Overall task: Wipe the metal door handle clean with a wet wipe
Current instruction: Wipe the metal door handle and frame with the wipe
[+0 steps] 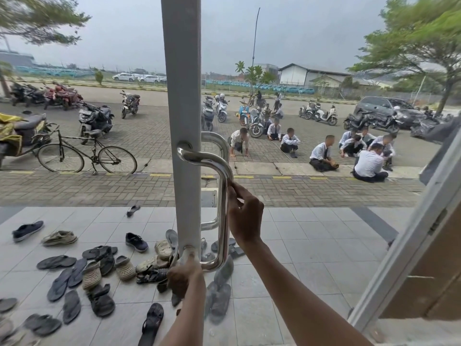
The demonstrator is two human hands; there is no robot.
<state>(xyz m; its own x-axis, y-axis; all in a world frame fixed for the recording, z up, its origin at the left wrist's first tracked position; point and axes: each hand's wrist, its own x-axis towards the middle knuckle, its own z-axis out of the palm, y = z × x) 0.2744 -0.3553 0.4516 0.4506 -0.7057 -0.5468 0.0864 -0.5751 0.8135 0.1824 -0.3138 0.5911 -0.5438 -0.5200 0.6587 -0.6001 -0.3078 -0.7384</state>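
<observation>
While my right hand [245, 216] curls round the door handle [223, 236] upright bar, my left hand [184, 277] grips its lower end; left fingers hidden, can't tell what's under them.

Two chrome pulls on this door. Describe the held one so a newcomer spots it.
Find the white door frame up the middle. The metal door handle is the chrome D-shaped pull on its right edge, with the right hand on its upright bar and the left hand at its lower mount. Its twin behind the glass is untouched.

Handle [222, 221]: polished metal, v. glossy.
</observation>
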